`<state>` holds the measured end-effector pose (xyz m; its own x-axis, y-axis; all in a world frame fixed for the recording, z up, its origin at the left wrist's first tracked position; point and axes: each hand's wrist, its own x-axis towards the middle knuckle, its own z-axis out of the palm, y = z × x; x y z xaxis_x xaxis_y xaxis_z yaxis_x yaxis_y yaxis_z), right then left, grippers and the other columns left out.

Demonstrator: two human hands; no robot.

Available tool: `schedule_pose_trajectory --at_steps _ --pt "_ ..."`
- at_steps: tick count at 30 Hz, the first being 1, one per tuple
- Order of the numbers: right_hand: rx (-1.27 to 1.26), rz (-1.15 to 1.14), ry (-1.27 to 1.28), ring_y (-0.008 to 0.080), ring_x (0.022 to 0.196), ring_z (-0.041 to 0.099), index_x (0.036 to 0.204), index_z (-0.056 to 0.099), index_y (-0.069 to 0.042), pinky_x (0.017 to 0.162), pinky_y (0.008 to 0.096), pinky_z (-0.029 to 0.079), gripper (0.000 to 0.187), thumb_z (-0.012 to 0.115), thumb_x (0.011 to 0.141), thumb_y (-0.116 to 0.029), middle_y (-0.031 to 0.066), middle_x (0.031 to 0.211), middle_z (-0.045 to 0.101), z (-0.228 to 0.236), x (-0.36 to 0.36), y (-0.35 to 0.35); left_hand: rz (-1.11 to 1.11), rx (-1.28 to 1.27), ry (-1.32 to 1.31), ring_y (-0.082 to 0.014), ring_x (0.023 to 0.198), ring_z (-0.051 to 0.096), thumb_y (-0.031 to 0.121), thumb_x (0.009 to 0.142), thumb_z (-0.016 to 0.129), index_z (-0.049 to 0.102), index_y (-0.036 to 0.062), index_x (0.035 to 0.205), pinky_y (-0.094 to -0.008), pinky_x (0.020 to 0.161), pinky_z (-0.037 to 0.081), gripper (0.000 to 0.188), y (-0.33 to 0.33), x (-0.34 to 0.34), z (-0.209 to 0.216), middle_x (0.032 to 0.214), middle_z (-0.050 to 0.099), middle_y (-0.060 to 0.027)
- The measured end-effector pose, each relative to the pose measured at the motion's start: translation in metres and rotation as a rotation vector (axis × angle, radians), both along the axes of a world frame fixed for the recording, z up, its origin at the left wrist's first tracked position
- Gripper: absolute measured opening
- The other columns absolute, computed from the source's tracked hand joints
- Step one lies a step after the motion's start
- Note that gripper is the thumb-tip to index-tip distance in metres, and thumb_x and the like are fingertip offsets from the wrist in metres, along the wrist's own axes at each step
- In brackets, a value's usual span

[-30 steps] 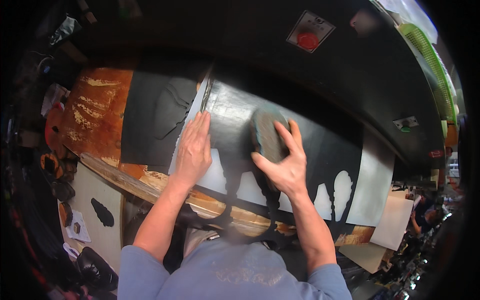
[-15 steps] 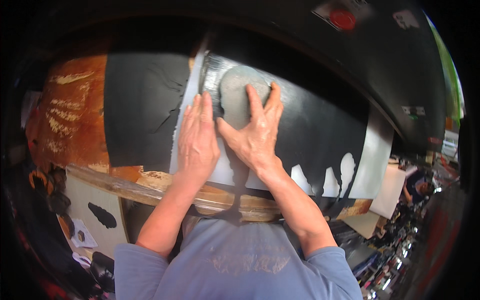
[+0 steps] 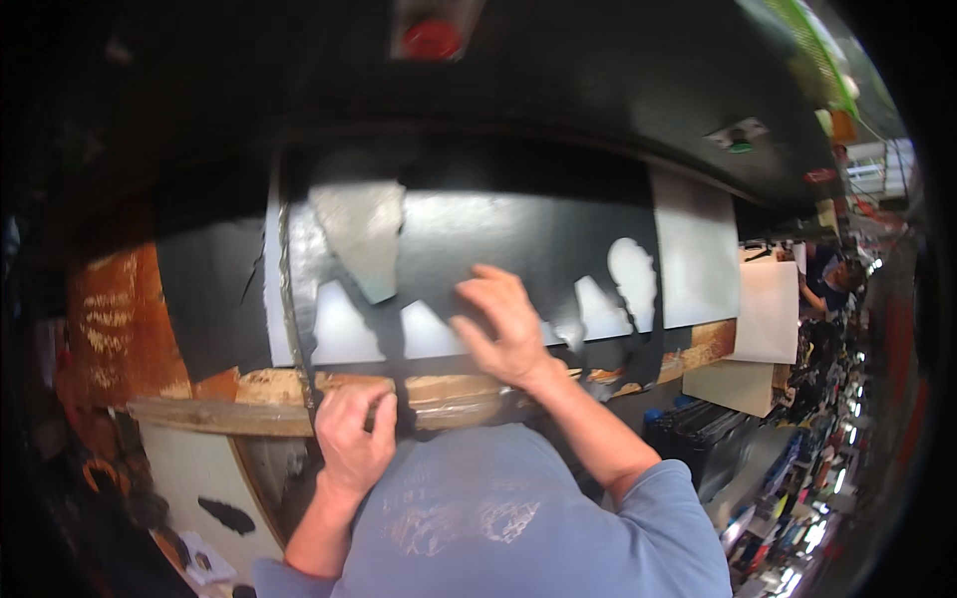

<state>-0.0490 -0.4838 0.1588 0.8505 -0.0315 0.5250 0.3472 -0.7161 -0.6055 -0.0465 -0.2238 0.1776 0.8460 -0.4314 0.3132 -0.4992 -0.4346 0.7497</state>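
Observation:
My left hand (image 3: 356,437) is closed, its fingers curled at the wooden front edge, between two narrow strips at the near side of a black sheet (image 3: 498,224). Whatever it pinches is hidden by the fingers. My right hand (image 3: 505,324) hovers over the near part of that sheet, fingers apart and holding nothing. On the sheet's left part lies a flat grey piece (image 3: 364,234), wide at the far end and tapering toward me. Cut-outs along the sheet's near edge show a white board (image 3: 698,259) underneath.
A dark machine body (image 3: 568,90) with a red button (image 3: 433,40) overhangs the far side. Another black sheet (image 3: 209,289) covers worn brown wood (image 3: 115,319) at left. A worn wooden rail (image 3: 219,417) runs along the front. Another person (image 3: 832,284) is at far right.
Both hands have left the grey piece: the left drew back to the front edge and closed, the right moved right and nearer. The grey piece's visible outline is now tapered. My view has turned.

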Motion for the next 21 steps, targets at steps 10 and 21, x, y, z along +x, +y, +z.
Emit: schedule_pose_trajectory --at_steps 10,21 --pt "0.387 -0.528 -0.305 0.0135 0.080 0.064 0.095 0.063 -0.002 0.076 0.0288 0.052 0.014 0.063 0.107 -0.009 0.0050 0.086 0.067 0.039 -0.034 -0.121 0.133 0.076 -0.204 -0.0279 0.057 0.065 0.006 0.094 0.079 0.065 0.0048 0.092 -0.0402 0.056 0.050 0.013 -0.007 -0.018 -0.070 0.067 0.065 -0.0090" --pt "0.461 -0.714 0.011 0.0021 0.059 0.048 0.088 0.069 -0.005 0.052 0.0234 0.037 0.032 0.065 0.111 -0.028 -0.0053 0.065 0.055 0.012 -0.114 -0.141 0.355 0.153 0.098 -0.0358 0.072 0.072 0.032 0.103 0.072 0.068 0.0022 0.100 -0.0459 0.069 0.054 0.030 -0.018 -0.012 -0.061 0.079 0.074 -0.0153"
